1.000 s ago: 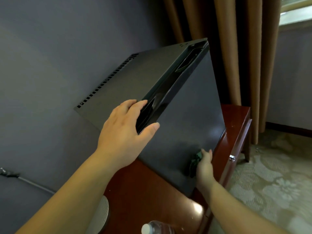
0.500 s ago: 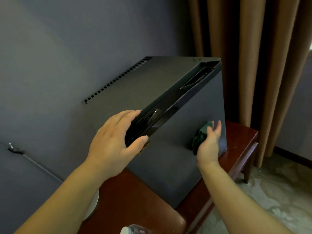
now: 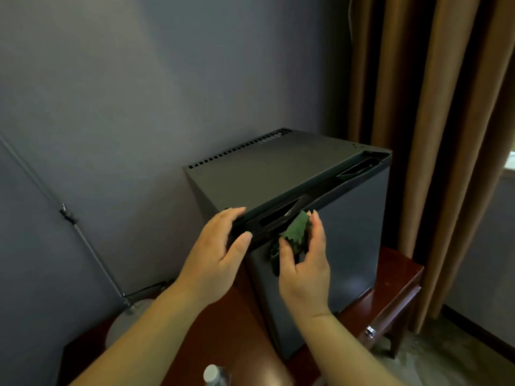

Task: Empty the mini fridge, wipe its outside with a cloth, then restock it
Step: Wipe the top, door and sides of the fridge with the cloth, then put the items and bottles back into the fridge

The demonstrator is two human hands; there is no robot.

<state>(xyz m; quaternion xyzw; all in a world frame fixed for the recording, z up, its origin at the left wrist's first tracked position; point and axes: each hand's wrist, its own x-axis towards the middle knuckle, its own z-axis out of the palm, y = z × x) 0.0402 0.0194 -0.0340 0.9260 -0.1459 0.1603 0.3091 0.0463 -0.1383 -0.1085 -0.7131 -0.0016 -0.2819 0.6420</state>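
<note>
Right fingers (image 3: pixel 317 229) pinch cloth (image 3: pixel 296 232) at fridge (image 3: pixel 278 174)

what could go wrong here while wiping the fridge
The mini fridge stands near the front edge of the table; a hard push from the left hand gripping its top corner might shift it. The right hand holds the green cloth at the recessed door handle, where it may snag. The water bottle by the forearms could get knocked.
</note>
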